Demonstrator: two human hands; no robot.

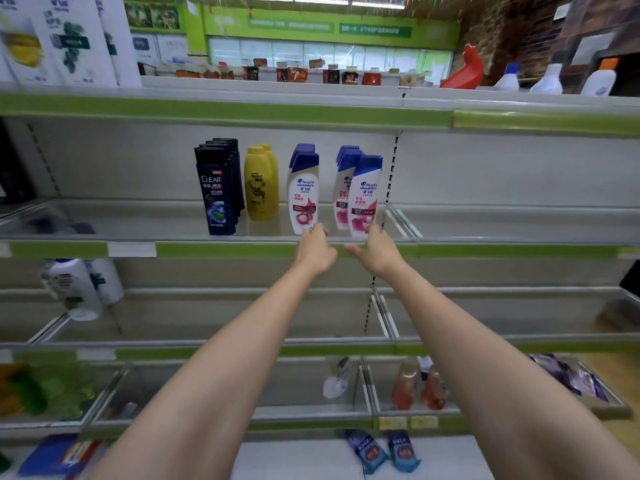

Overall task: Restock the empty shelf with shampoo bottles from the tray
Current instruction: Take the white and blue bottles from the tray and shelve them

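Observation:
On the middle shelf [221,250] stand rows of shampoo: black Clear bottles [216,199], yellow bottles [259,183], and two rows of white, blue-capped Head & Shoulders bottles. My left hand [315,252] reaches over the shelf's front edge, and its fingertips touch the base of the front bottle of the left white row [304,194]. My right hand [375,252] does the same at the base of the front bottle of the right white row [365,195]. Neither hand wraps around a bottle. No tray is in view.
A clear divider [398,220] closes the shelf section just right of the white bottles. White bottles [74,289] stand on the shelf below at left. Orange bottles [403,386] sit lower down. A red jug [465,69] and white bottles stand on top.

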